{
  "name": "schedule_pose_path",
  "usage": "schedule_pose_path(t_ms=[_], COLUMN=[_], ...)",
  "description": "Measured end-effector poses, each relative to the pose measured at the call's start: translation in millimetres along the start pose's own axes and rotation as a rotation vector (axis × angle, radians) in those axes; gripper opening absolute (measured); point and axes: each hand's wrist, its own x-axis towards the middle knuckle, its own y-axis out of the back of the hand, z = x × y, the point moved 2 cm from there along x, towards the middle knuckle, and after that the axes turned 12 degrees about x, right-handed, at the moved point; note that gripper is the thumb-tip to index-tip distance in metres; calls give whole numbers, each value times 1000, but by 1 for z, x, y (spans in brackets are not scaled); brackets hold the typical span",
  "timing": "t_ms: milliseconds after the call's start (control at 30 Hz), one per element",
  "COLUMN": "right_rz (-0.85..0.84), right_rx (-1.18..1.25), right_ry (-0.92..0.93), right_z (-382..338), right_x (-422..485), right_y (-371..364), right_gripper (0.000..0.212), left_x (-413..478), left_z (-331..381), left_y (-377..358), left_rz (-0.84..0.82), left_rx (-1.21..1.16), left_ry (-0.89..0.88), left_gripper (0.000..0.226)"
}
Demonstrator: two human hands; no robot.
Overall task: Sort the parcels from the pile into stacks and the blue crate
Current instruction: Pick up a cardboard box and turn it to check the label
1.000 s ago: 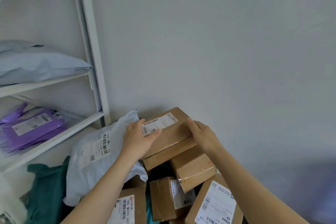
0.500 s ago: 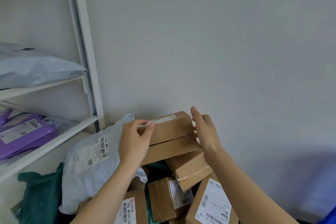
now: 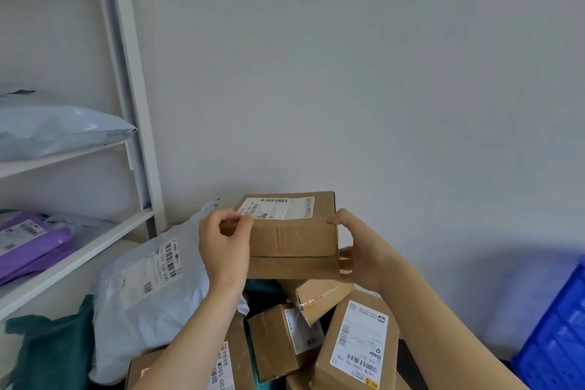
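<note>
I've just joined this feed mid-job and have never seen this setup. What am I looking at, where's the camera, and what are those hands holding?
There is no machine here. A person is working with bare hands, and the single view comes from a wide-angle camera worn on their head, looking forward and down. Their left hand and right hand grip the two ends of a brown cardboard box at the top of the pile of parcels by the wall. The pile includes a tall labelled box, with a pale plastic mailer to the left. The white shelf on the left carries a purple mailer and a grey bag. The blue crate shows at the lower right edge.
</note>
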Motion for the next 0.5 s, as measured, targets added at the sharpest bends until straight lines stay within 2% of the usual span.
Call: schedule_pose_path(t_ms=[100, 200, 300, 367, 500], right_rz=[-49, -17, -17, -59, -88], right_rx=[106, 228, 271, 256, 160], right_ry=[10, 104, 193, 223, 257], right_z=[14, 23, 28, 31, 34], right_x=[-5, -8, -15, -20, -26], right_y=[4, 3, 0, 0, 9], right_gripper=[78, 90, 97, 100, 105], left_x=[0, -6, -18, -27, -37], left_z=[-2, 3, 9, 13, 17], left_y=[-3, -8, -19, -27, -34], left_rz=[34, 26, -84, -194, -382], left_rx=[-99, -261, -398, -509, -626], left_ry=[91, 243, 443, 524, 568], left_gripper=[25, 66, 101, 105, 92])
